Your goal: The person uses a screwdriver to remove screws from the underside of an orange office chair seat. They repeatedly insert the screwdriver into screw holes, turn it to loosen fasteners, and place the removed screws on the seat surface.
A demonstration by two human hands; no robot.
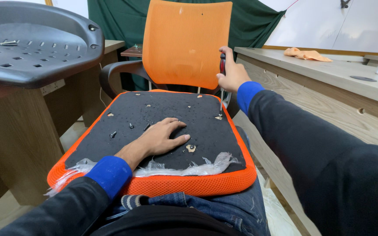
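Note:
An upturned chair seat (206,131) with a black underside and orange mesh rim rests on my lap. My left hand (160,137) lies flat on the black underside, fingers spread, holding nothing. My right hand (232,74) grips a screwdriver (221,87) upright, its tip at a hole near the seat's far right corner. Loose black screws (131,126) lie on the underside just left of my left hand. Torn clear plastic wrap (189,167) clings along the near edge.
An orange mesh chair back (184,41) with a black armrest (114,72) stands behind the seat. A black plastic seat shell (31,43) rests on a wooden desk at left. A long wooden bench (329,74) with an orange cloth (307,54) runs along the right.

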